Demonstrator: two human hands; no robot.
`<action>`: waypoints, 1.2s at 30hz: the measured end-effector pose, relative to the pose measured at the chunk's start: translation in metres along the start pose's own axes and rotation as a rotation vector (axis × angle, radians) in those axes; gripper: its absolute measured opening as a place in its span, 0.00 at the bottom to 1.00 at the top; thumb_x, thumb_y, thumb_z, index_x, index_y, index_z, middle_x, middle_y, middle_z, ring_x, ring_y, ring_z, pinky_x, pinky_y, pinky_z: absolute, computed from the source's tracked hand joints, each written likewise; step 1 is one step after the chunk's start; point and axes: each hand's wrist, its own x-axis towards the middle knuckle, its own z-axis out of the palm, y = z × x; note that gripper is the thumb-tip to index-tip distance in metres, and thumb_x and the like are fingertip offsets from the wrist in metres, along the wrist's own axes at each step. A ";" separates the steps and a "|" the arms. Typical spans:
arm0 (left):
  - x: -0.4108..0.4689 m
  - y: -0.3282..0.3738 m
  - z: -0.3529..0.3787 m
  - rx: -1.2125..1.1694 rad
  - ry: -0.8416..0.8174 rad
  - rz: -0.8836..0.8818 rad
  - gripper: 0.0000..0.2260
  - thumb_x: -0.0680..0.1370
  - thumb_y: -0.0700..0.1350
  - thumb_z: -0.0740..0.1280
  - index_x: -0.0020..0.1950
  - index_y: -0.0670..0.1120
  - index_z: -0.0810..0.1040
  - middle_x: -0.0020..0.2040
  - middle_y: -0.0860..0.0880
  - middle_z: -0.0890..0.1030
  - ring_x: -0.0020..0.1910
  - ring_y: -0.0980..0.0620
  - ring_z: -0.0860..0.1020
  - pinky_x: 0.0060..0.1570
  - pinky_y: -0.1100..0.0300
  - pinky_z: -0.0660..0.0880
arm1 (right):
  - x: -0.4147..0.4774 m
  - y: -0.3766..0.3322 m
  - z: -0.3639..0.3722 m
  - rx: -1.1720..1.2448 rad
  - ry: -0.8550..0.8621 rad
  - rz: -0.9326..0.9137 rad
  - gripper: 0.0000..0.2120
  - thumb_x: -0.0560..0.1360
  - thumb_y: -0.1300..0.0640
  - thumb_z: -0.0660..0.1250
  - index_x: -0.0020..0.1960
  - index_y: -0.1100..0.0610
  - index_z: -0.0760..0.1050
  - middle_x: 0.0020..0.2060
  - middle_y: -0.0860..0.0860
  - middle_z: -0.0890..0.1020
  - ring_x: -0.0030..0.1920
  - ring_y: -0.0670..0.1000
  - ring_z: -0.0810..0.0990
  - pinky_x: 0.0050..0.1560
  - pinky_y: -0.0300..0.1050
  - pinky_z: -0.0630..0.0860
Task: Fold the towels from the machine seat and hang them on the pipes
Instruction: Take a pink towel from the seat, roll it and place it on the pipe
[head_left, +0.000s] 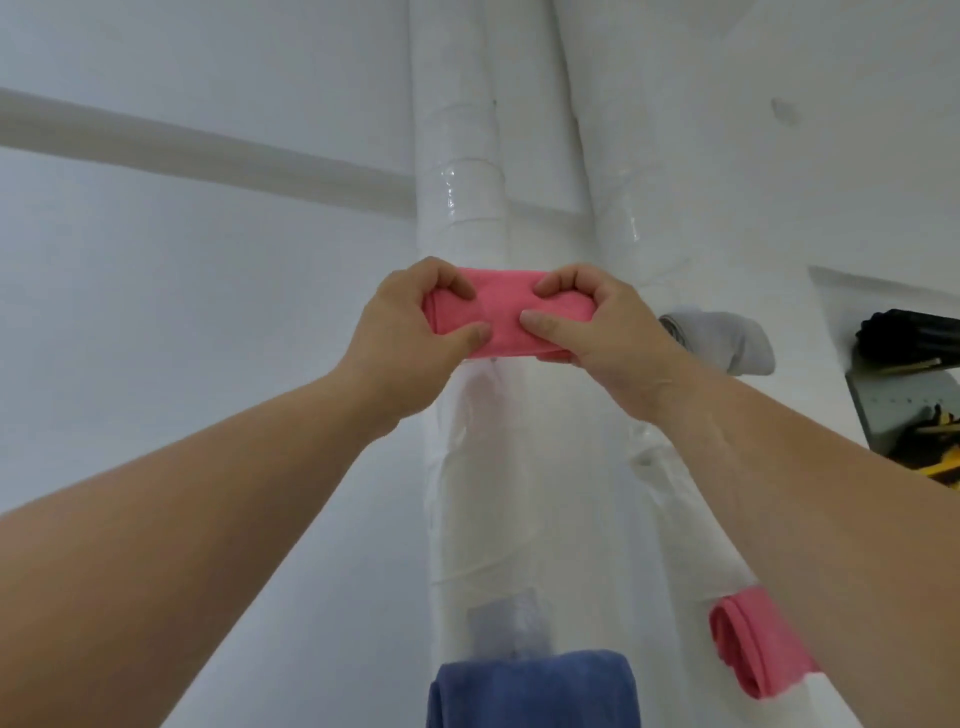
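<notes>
- Left hand (400, 338) pinched onto the left end of a folded pink towel (501, 317), thumb below and curled fingers (457, 286) above, clamped on the cloth.
- Right hand (602, 332) pinched the same way onto the towel's right end, thumb on the front face, fingers folded over the top edge, clamped on the cloth.
- Thumb tips of both hands near each other at the middle of the towel, not touching.
- Pink towel held as a short horizontal band between the two sets of fingers, pressed against or just in front of the left white wrapped pipe (467, 208); impossible to tell whether it wraps round the pipe or only lies on its front.
- Directly behind the fingers, that pipe running upright, bound in white wrap with a glossy taped band above the hands.
- Just right of the right fingers, a second white wrapped pipe (608, 171), slanting down toward the lower right.
- Further right of the right fingers, a grey towel (737, 340) hanging on that second pipe's far side.
- Well below the fingers, a blue towel (535, 691) folded round the left pipe at the bottom edge of the view.
- Below and right of the fingers, another pink towel (753, 649) folded round the slanting pipe, partly hidden by the right forearm.
- Left of the left fingers, a pale horizontal rail (208, 150) crossing the white wall (156, 312).
- Far right, dark and yellow items on a grey bracket (883, 405), too cropped to identify.
</notes>
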 end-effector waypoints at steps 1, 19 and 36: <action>0.010 0.000 0.002 0.017 0.016 0.013 0.12 0.72 0.42 0.77 0.49 0.54 0.77 0.54 0.50 0.78 0.45 0.50 0.79 0.42 0.60 0.74 | 0.012 0.000 -0.001 0.002 0.014 -0.019 0.09 0.73 0.61 0.76 0.48 0.54 0.78 0.57 0.50 0.79 0.51 0.51 0.82 0.46 0.48 0.85; 0.017 -0.037 0.014 -0.026 0.012 -0.178 0.12 0.73 0.34 0.76 0.54 0.43 0.81 0.51 0.46 0.80 0.34 0.51 0.79 0.33 0.64 0.79 | 0.028 0.059 0.010 -0.104 -0.007 0.013 0.10 0.73 0.56 0.77 0.49 0.53 0.77 0.50 0.50 0.80 0.42 0.49 0.80 0.39 0.44 0.81; 0.020 -0.081 0.031 0.669 -0.041 0.064 0.27 0.85 0.59 0.43 0.83 0.54 0.46 0.84 0.57 0.48 0.83 0.54 0.47 0.80 0.45 0.44 | 0.045 0.096 0.035 -0.466 0.039 -0.231 0.27 0.85 0.44 0.48 0.82 0.50 0.51 0.82 0.48 0.56 0.82 0.49 0.51 0.81 0.54 0.52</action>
